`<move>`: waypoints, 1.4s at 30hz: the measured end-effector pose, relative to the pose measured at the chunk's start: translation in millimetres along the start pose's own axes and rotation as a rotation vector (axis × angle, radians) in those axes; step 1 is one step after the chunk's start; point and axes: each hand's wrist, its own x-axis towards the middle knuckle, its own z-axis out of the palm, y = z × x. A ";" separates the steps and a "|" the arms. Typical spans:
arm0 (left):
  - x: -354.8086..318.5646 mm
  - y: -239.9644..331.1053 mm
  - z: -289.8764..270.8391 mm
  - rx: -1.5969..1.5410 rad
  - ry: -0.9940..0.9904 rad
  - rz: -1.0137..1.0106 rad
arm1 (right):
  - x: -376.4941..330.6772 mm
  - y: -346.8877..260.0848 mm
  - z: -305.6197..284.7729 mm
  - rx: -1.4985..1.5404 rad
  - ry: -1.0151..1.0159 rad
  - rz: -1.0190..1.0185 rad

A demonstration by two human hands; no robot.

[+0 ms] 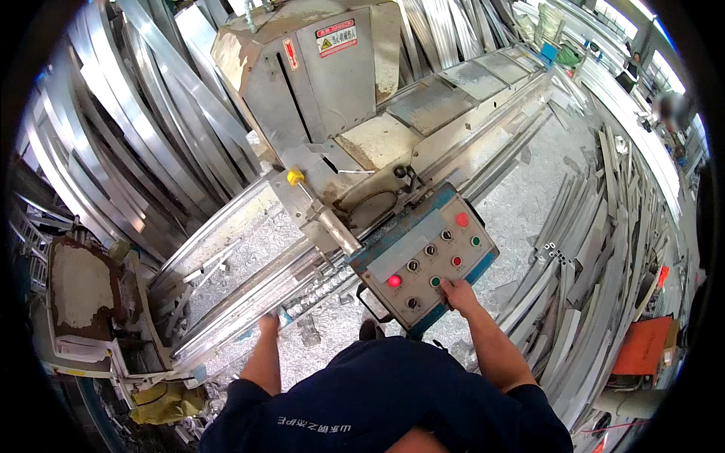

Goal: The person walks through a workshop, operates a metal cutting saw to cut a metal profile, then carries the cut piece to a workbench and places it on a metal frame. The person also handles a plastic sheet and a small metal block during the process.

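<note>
My right hand (459,296) is at the near edge of a control panel (393,260), fingers curled, its tip right beside a green button (435,282). The panel also has black knobs, red buttons and a brightly lit red lamp (394,281). My left hand (269,324) is low at the near side of a long metal rail (245,309), beside a ribbed silvery part (321,291); its fingers are mostly hidden. Beyond stands a large grey machine housing (310,83) with warning labels. A cylinder with a yellow fitting (295,177) slants toward the panel.
Long metal profiles (143,113) lean at the back left. Piles of narrow offcuts (589,249) lie on the right, near an orange sheet (642,346). Silvery scraps cover the floor (521,185). A worn cart (83,283) stands at the left. Another person (630,68) is far right.
</note>
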 end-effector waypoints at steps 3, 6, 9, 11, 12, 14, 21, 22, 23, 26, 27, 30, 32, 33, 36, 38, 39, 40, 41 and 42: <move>-122.4 -62.1 37.6 0.210 -0.645 -0.019 | 0.1 10.1 -9.3 0.112 -0.014 0.031; -204.2 -107.0 33.1 0.147 -0.851 -0.261 | 18.2 16.3 0.0 0.055 -0.038 0.032; -235.5 -108.7 22.9 0.101 -0.915 -0.356 | 14.4 -1.5 -3.6 -0.032 -0.019 0.031; -235.3 -94.8 18.3 0.054 -0.900 -0.384 | 14.0 -8.7 -2.9 -0.156 -0.041 -0.026; -225.1 -88.8 21.9 0.035 -0.865 -0.355 | 22.1 -3.5 -2.6 -0.242 -0.053 -0.078; -150.5 -104.3 70.1 0.130 -0.507 -0.069 | 25.2 2.9 -9.2 -0.278 -0.077 -0.137; -117.1 60.0 -9.2 -0.695 -0.435 0.102 | 15.5 29.4 -53.4 0.108 0.069 -0.013; -119.9 71.9 -17.8 -0.696 -0.432 0.125 | 16.4 27.5 -59.3 0.206 0.100 0.016; -115.8 63.4 -4.2 -0.633 -0.430 0.081 | 20.0 33.6 -66.2 0.177 0.110 0.014; -102.8 -10.3 63.3 -0.215 -0.446 0.253 | 22.3 29.2 -70.3 0.148 0.133 0.029; -101.3 -33.9 75.2 -0.364 -0.766 0.020 | 25.6 29.3 -70.2 0.141 0.116 -0.002; -137.5 -65.8 85.6 -0.291 -1.040 -0.320 | 31.9 23.9 -65.2 0.112 0.168 -0.060; -160.5 -84.5 79.4 -0.207 -0.985 -0.367 | 34.1 9.8 -61.0 0.067 0.137 -0.039; -165.7 -95.0 80.4 -0.191 -0.961 -0.408 | 35.8 5.0 -60.6 0.050 0.119 -0.032; -208.7 -26.4 1.1 -0.209 -0.789 -0.128 | 46.2 16.7 -64.4 0.004 0.157 -0.069; -220.4 -4.4 -34.8 -0.217 -0.768 -0.236 | 43.6 3.9 -59.9 0.055 0.082 -0.039; -212.0 -23.1 -16.0 -0.250 -0.766 -0.188 | 42.2 -2.1 -60.1 0.074 0.052 -0.022; -200.9 -43.7 5.4 -0.281 -0.772 -0.123 | 41.4 -2.5 -59.9 0.029 0.061 -0.024; -193.2 -50.6 21.2 -0.331 -0.767 -0.115 | 41.5 -2.6 -60.7 -0.016 0.073 -0.032; -189.9 -46.1 29.4 -0.462 -0.756 -0.231 | 42.8 -6.3 -62.8 -0.066 0.089 -0.050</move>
